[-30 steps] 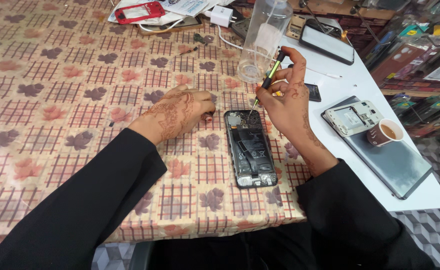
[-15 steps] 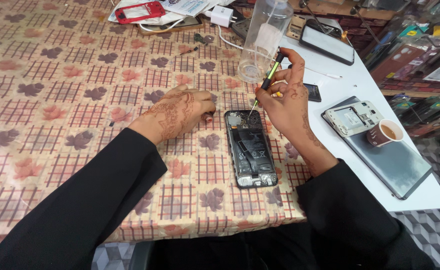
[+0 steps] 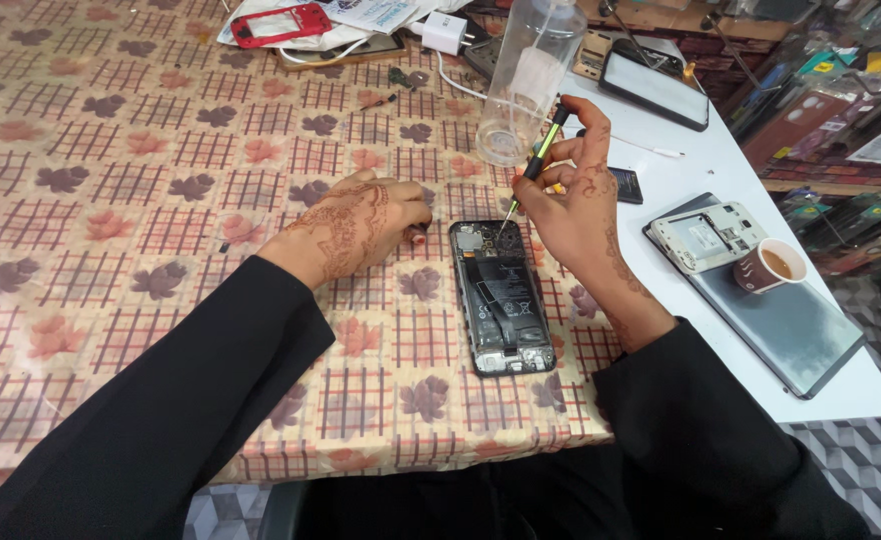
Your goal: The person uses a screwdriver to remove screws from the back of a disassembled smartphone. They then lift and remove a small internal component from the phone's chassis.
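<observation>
Bright, even overhead light gives soft short shadows, mild glare on the white tabletop (image 3: 721, 160) toward two o'clock, with slight wide-angle stretching at the edges.

Setting: phone repair workshop or stall. Evidence: opened phone (image 3: 501, 297) with exposed internals, centre frame; second dismantled handset (image 3: 706, 236) on a tablet (image 3: 791, 330), right; red phone frame (image 3: 273, 22) and charger (image 3: 445, 30), top; packaged accessories (image 3: 831, 90) stacked upper right; patterned tablecloth (image 3: 141, 150).

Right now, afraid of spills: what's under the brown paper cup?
The brown paper cup stands on a grey flat tablet, beside a small white opened phone. The tablet's underside is hidden.
</observation>
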